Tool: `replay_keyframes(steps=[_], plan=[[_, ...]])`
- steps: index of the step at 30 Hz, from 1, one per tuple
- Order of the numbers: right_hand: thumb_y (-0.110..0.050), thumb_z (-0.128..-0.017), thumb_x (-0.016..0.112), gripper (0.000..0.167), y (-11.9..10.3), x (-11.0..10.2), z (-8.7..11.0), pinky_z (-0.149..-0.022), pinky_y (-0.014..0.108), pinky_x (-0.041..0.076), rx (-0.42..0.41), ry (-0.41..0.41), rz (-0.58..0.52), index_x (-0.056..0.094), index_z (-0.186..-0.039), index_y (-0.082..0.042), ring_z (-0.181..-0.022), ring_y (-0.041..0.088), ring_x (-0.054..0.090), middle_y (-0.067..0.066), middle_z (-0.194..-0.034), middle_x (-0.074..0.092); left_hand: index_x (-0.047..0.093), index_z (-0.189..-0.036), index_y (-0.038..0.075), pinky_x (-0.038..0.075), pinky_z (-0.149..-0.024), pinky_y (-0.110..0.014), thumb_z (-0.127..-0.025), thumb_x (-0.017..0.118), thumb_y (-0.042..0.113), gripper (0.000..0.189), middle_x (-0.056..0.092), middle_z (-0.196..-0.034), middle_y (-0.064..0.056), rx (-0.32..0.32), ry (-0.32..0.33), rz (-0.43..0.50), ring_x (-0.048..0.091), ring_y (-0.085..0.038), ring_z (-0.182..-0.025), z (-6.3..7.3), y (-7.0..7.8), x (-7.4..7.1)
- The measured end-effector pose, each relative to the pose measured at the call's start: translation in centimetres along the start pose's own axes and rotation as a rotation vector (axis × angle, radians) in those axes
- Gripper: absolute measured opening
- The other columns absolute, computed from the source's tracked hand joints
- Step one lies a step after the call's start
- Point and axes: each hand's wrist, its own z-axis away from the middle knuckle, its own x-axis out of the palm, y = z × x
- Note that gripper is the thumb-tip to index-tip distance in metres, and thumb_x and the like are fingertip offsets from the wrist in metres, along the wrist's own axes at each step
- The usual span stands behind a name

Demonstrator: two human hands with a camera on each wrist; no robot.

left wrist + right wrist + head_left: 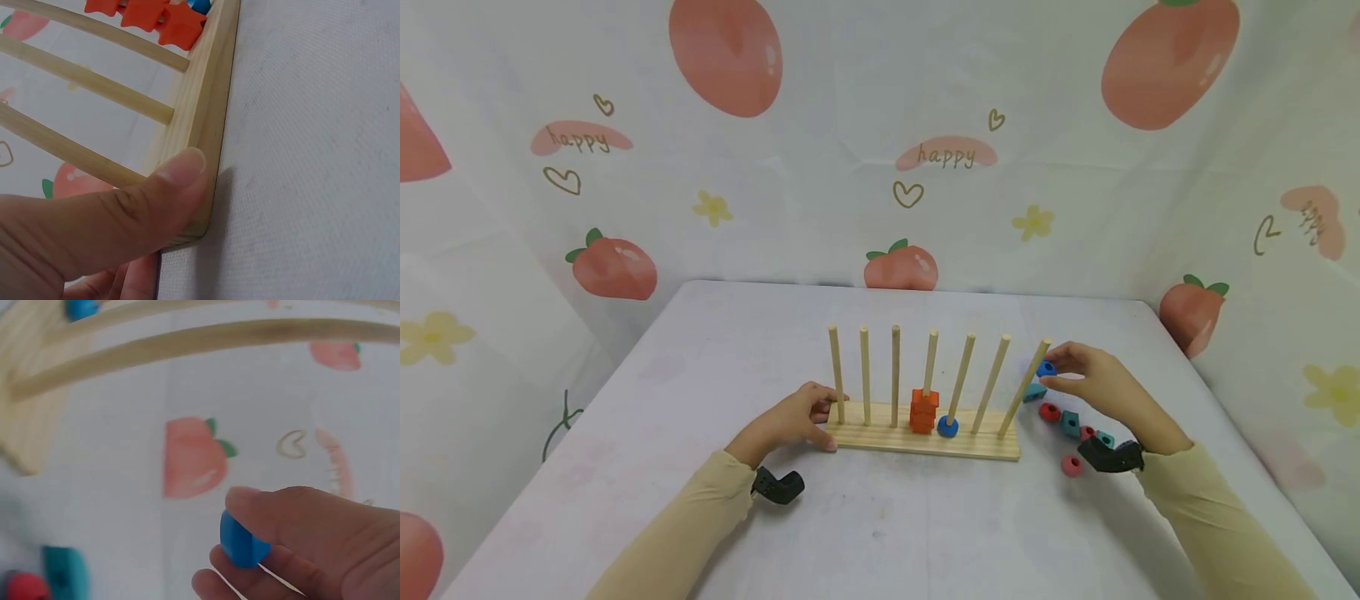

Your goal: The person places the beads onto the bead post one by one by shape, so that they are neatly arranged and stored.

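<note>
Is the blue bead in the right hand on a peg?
No, off: the wrist view shows the right hand pinching the blue bead, apart from the pegs.

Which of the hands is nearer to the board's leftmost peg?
Left. The left hand grips the board beside the foot of the leftmost peg; the right hand is at the opposite end, pinching a blue bead.

– Readable text?
– "happy" [946,155] on pink patches [982,155] of the backdrop [820,83]: one far beyond-left of my left hand [793,419], one beyond, between hands. Third, right of my right hand [1097,383], partly legible.
</note>
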Motion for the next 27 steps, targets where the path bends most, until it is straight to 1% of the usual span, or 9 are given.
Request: replay_keyframes(steps=[3, 5, 7, 9, 12, 14, 18, 23, 27], plan=[[-0.034, -0.091, 0.068, 0.047, -1.4, -1.2, 0.4, -0.096, 0.061, 0.045, -0.023, 0.063, -0.018, 0.056, -0.123, -0.001, -0.116, 0.038, 0.058, 0.021, -0.119, 0.064, 0.053, -0.131, -0.004, 0.054, -0.093, -0.031, -0.066, 0.081, -0.013, 0.072, 0.039, -0.125, -0.022, 0.01, -0.001, -0.012, 0.054, -0.036, -0.12, 0.0, 0.0, 0.0], [-0.034, -0.092, 0.066, 0.046, -2.2, -1.8, 0.6, -0.094, 0.051, 0.05, -0.051, 0.113, -0.028, 0.057, -0.124, -0.004, -0.114, 0.032, 0.06, 0.019, -0.12, 0.065, 0.053, -0.132, -0.004, 0.054, -0.093, -0.031, -0.066, 0.081, -0.012, 0.072, 0.039, -0.124, -0.022, 0.01, 0.002, -0.016, 0.054, -0.036, -0.119, 0.0, 0.0, 0.0], [-0.035, -0.092, 0.066, 0.044, -2.9, -2.3, 0.9, -0.089, 0.034, 0.054, -0.078, 0.164, -0.037, 0.058, -0.125, -0.007, -0.109, 0.017, 0.063, 0.016, -0.119, 0.066, 0.053, -0.132, -0.003, 0.054, -0.093, -0.03, -0.066, 0.081, -0.012, 0.072, 0.039, -0.124, -0.021, 0.009, 0.001, -0.018, 0.054, -0.035, -0.119, 0.0, -0.1, 0.0], [-0.034, -0.092, 0.066, 0.042, -3.7, -2.6, 1.2, -0.081, 0.017, 0.052, -0.109, 0.223, -0.051, 0.059, -0.124, -0.009, -0.102, -0.002, 0.06, 0.013, -0.118, 0.066, 0.053, -0.132, -0.003, 0.055, -0.092, -0.03, -0.066, 0.081, -0.012, 0.071, 0.039, -0.123, -0.021, 0.008, 0.003, -0.02, 0.054, -0.035, -0.119, 0.0, -0.2, 0.0], [-0.032, -0.092, 0.067, 0.039, -5.0, -2.9, 1.6, -0.076, 0.002, 0.045, -0.149, 0.309, -0.097, 0.06, -0.123, -0.009, -0.095, -0.02, 0.051, 0.004, -0.115, 0.065, 0.053, -0.132, -0.003, 0.055, -0.092, -0.031, -0.067, 0.081, -0.012, 0.071, 0.038, -0.125, -0.021, 0.006, -0.003, -0.004, 0.054, -0.036, -0.12, -0.1, -0.3, -0.1], [-0.026, -0.092, 0.068, 0.037, -5.8, -3.0, 1.8, -0.078, 0.001, 0.044, -0.186, 0.361, -0.156, 0.06, -0.122, -0.006, -0.095, -0.019, 0.052, -0.005, -0.111, 0.064, 0.053, -0.132, -0.003, 0.055, -0.092, -0.031, -0.067, 0.081, -0.011, 0.071, 0.038, -0.125, -0.021, 0.007, -0.003, -0.003, 0.054, -0.036, -0.12, -0.1, -0.3, -0.1], [-0.012, -0.089, 0.069, 0.033, -7.4, -3.0, 2.3, -0.085, 0.003, 0.046, -0.264, 0.429, -0.283, 0.059, -0.119, -0.002, -0.094, -0.007, 0.059, -0.019, -0.104, 0.062, 0.053, -0.131, -0.004, 0.054, -0.093, -0.031, -0.066, 0.082, -0.011, 0.071, 0.039, -0.125, -0.021, 0.016, -0.007, -0.01, 0.054, -0.035, -0.12, -0.2, -0.4, -0.2], [0.002, -0.086, 0.069, 0.034, -9.0, -2.4, 2.8, -0.09, 0.007, 0.047, -0.39, 0.479, -0.369, 0.06, -0.119, 0.003, -0.09, 0.0, 0.063, -0.015, -0.107, 0.064, 0.053, -0.131, -0.005, 0.054, -0.095, -0.031, -0.066, 0.082, -0.012, 0.071, 0.039, -0.123, -0.022, 0.032, -0.014, -0.018, 0.054, -0.036, -0.12, -0.2, -0.5, -0.3], [0.008, -0.085, 0.067, 0.037, -10.0, -1.6, 2.9, -0.091, 0.011, 0.049, -0.495, 0.478, -0.506, 0.059, -0.121, 0.006, -0.091, 0.003, 0.063, -0.006, -0.111, 0.064, 0.052, -0.131, -0.007, 0.054, -0.094, -0.032, -0.066, 0.081, -0.014, 0.072, 0.038, -0.123, -0.022, 0.04, -0.022, 0.011, 0.054, -0.038, -0.121, -0.1, -0.4, -0.2]])
